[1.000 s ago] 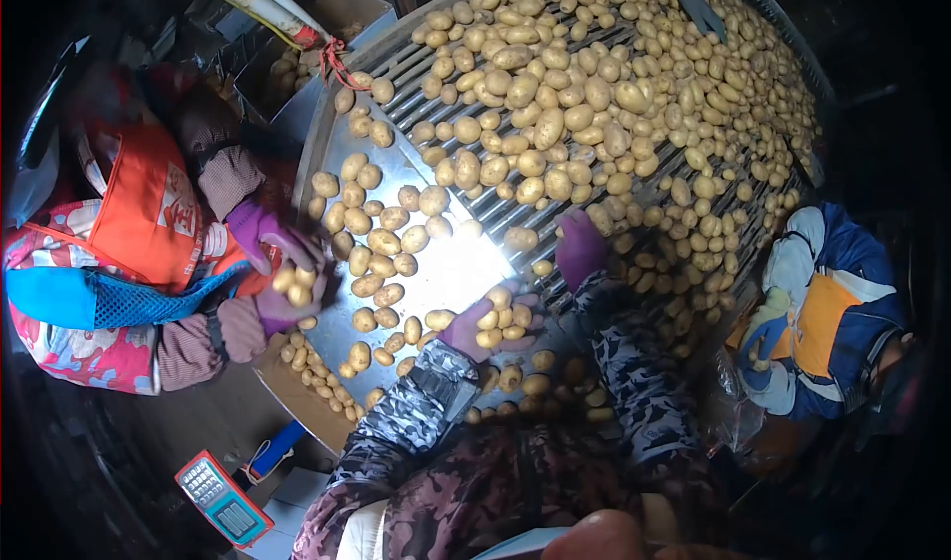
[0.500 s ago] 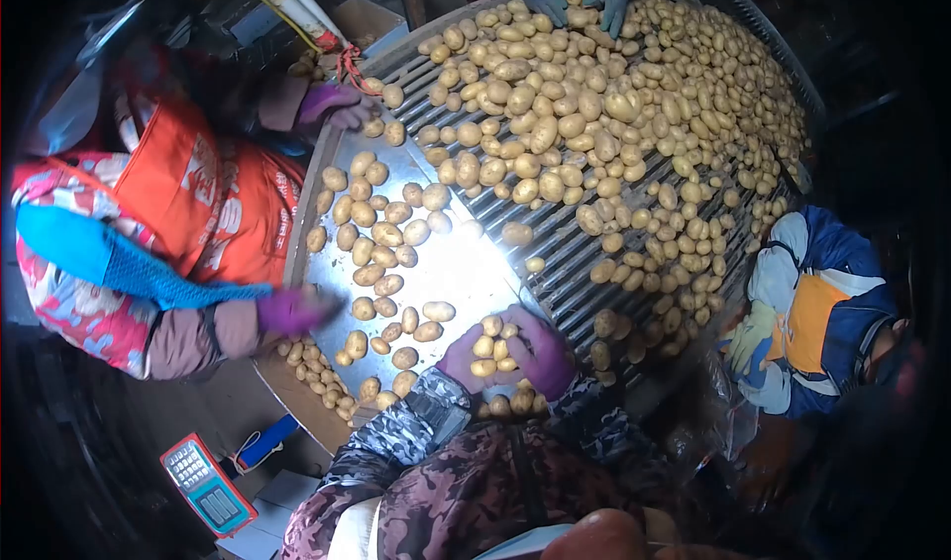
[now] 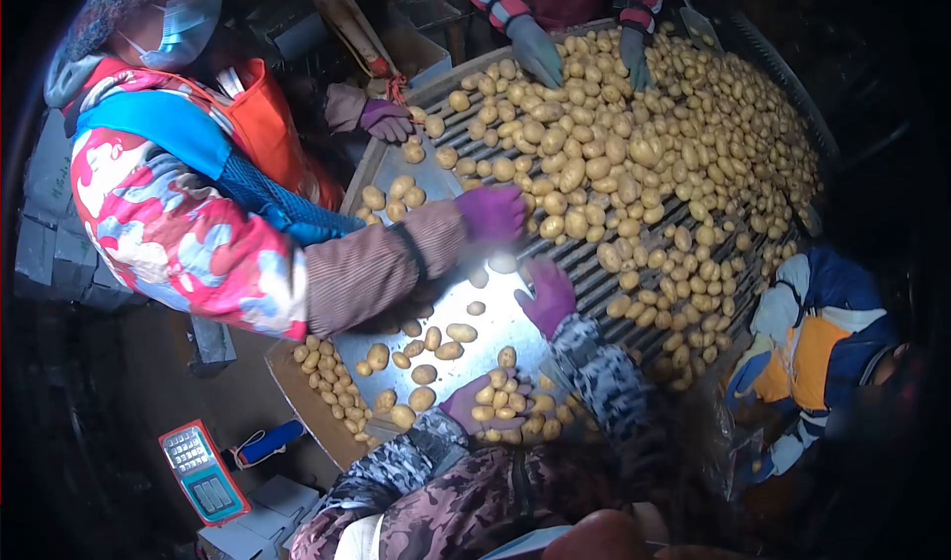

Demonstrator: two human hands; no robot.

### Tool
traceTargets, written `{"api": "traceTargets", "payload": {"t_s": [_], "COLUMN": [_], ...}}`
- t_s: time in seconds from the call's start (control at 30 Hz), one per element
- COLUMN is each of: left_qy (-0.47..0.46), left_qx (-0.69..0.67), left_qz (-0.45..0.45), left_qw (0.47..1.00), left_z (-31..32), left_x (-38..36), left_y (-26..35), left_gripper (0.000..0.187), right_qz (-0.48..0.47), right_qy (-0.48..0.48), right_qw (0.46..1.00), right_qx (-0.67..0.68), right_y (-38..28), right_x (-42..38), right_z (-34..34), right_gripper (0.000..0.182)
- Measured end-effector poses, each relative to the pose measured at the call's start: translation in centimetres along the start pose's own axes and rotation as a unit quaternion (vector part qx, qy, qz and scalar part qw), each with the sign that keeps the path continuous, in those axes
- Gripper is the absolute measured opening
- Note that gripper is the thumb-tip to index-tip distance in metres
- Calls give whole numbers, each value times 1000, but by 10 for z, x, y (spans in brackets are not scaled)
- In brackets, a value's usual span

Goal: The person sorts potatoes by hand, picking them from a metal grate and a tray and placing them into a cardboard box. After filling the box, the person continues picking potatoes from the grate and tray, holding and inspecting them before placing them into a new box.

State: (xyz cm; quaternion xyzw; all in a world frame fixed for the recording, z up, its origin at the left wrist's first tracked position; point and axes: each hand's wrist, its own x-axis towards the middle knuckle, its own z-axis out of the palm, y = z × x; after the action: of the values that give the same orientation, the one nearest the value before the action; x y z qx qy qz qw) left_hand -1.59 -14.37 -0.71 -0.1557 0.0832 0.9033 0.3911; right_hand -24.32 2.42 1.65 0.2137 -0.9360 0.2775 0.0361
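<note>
Small potatoes [image 3: 502,394] lie gathered in my left hand [image 3: 466,404], which wears a purple glove and is cupped near the metal sheet's lower edge. My right hand [image 3: 547,298], gloved in purple too, reaches up beside the slatted rack with its fingers apart and nothing visible in them. Loose potatoes [image 3: 424,374] are scattered over the shiny metal sheet [image 3: 456,303]. Further small potatoes [image 3: 555,421] sit just right of my left hand, close to my jacket.
A co-worker at the left stretches a purple-gloved hand [image 3: 492,213] across the sheet. Another's grey-gloved hands [image 3: 536,53] touch the big potato pile [image 3: 654,134] on the rack. A person [image 3: 817,347] is at the right. A scale [image 3: 205,471] stands lower left.
My hands have parted: the right moved up toward the rack, while the left stays low with small potatoes. The left co-worker's arm now reaches across the sheet.
</note>
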Motion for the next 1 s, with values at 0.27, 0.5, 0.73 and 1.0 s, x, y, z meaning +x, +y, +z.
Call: {"api": "traceTargets", "payload": {"t_s": [0.27,0.5,0.73,1.0], "left_qy": [-41,96,53,59], "left_qx": [-197,-107,-109,-96], "left_qz": [19,1,17,7], "left_qw": [979,990,992,994], "left_z": [-10,28,4,-6], "left_x": [10,2,1,6], "left_y": [5,27,18,16], "left_gripper": [48,45,52,46], "right_qz": [-142,-106,-145,-15], "right_qy": [64,44,-67,-93], "right_qw": [986,970,960,990], "right_qx": [56,-212,-229,-107], "right_y": [16,35,11,2], "right_x": [139,211,98,-123], "right_z": [-20,25,-38,-36], "right_gripper": [20,31,64,60]}}
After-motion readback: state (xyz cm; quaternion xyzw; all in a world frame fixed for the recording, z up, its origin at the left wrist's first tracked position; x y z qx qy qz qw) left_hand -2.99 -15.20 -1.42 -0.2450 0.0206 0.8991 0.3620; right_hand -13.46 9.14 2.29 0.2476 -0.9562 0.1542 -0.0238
